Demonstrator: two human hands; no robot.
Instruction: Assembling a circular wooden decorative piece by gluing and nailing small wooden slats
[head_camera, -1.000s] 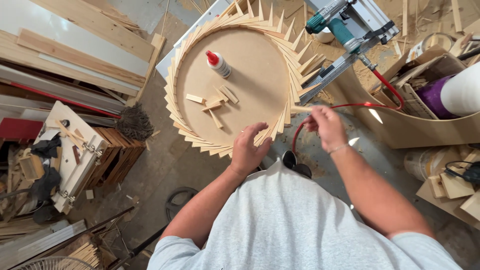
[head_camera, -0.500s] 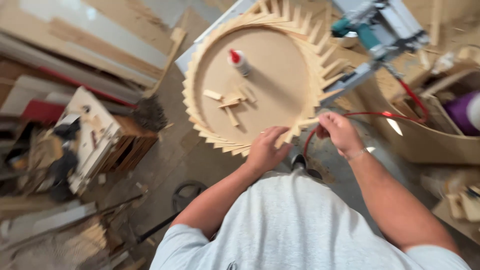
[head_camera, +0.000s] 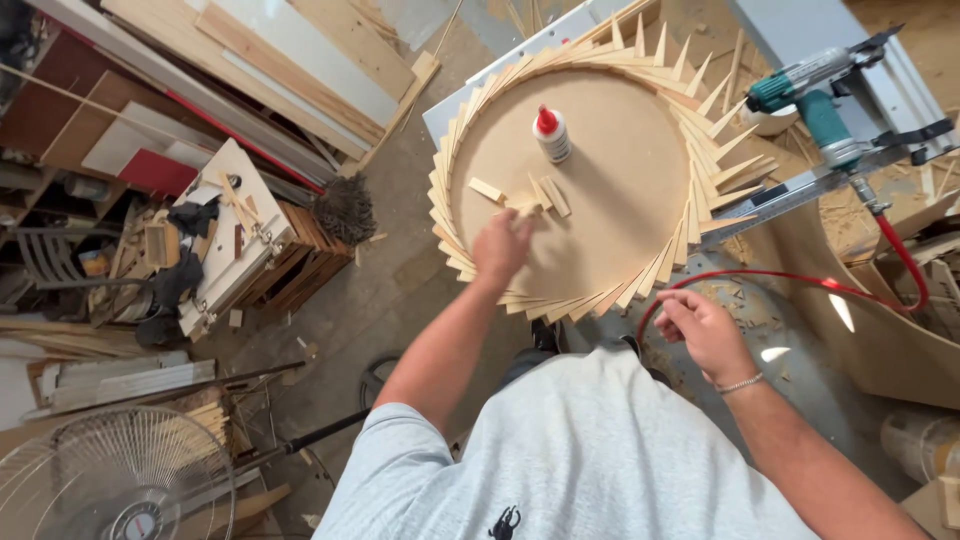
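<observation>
Several small loose wooden strips (head_camera: 528, 195) lie near centre of round tan wooden disc (head_camera: 610, 210); left hand (head_camera: 502, 246) at 7 o'clock pinching one. Right hand (head_camera: 703, 328), 5 o'clock off the disc, loosely curled, holding nothing. White glue bottle with red cap (head_camera: 551, 134) stands at 11.

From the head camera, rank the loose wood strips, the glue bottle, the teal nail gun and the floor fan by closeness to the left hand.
1. Loose wood strips: at the left hand's fingertips, on the round board.
2. Glue bottle: upright, just beyond the strips.
3. Teal nail gun: far right, past the board's rim.
4. Floor fan: bottom left corner, about as far; too close to call.
</observation>
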